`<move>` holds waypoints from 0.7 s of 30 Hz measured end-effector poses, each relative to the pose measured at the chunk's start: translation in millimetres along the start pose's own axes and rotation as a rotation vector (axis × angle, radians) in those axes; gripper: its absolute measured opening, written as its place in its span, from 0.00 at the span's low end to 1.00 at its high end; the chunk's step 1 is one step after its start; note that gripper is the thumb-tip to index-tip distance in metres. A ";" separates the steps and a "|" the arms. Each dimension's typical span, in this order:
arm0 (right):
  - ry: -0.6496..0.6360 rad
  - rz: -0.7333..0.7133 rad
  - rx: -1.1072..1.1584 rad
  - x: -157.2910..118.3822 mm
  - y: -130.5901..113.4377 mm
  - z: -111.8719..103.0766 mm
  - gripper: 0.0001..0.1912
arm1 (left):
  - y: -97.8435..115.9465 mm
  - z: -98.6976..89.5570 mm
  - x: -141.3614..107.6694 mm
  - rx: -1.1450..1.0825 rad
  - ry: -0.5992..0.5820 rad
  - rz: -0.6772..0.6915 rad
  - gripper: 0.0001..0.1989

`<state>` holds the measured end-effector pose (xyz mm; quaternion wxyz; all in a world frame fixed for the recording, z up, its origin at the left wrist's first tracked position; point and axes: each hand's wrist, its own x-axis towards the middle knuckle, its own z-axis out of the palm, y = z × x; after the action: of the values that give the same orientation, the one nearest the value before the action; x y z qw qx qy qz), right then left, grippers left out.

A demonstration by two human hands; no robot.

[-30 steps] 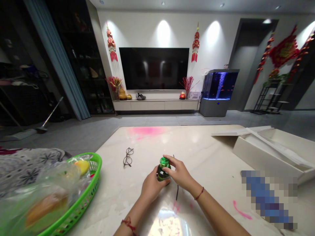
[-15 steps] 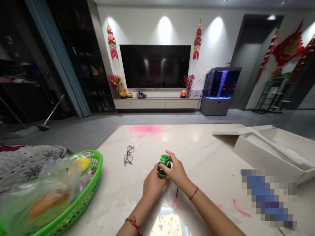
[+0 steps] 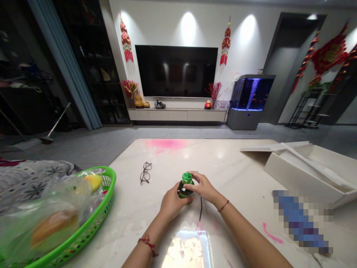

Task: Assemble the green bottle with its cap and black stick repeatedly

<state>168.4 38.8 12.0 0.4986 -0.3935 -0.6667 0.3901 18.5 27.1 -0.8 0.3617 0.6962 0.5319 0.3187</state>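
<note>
A small dark green bottle (image 3: 183, 192) with a shiny green top (image 3: 186, 178) stands upright at the middle of the pale table. My left hand (image 3: 172, 201) is wrapped around its lower body from the left, thumb across the near side. From the right, my right hand (image 3: 203, 186) closes its fingers and thumb about the upper part, just under the shiny top. Part of the bottle is hidden by my fingers. A thin black stick (image 3: 201, 208) lies on the table beneath my right wrist.
Folded-out glasses (image 3: 145, 172) lie left of my hands. At the left edge stands a green basket (image 3: 107, 201) with bagged items. An open white box (image 3: 304, 175) stands at the right, with a blurred blue object (image 3: 301, 221) nearer me. Pink marks (image 3: 272, 234) stain the table (image 3: 117, 223).
My right hand has shifted slightly on the bottle's upper part, its fingers now lower and behind the shiny top. My left hand keeps its grip, its thumb now further across the front.
</note>
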 end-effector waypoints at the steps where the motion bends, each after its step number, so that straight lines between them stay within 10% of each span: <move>1: -0.020 -0.001 0.003 0.4 -0.9 -1.6 0.19 | 0.5 -1.4 0.6 -0.023 -0.021 0.007 0.27; 21: 0.057 0.040 -0.110 -2.3 1.9 -1.4 0.19 | -5.3 2.0 7.3 -0.041 -0.036 0.068 0.26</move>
<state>170.5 37.7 9.7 0.4871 -0.4447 -0.6645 0.3513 19.1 34.8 -5.9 0.3741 0.7119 0.4948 0.3292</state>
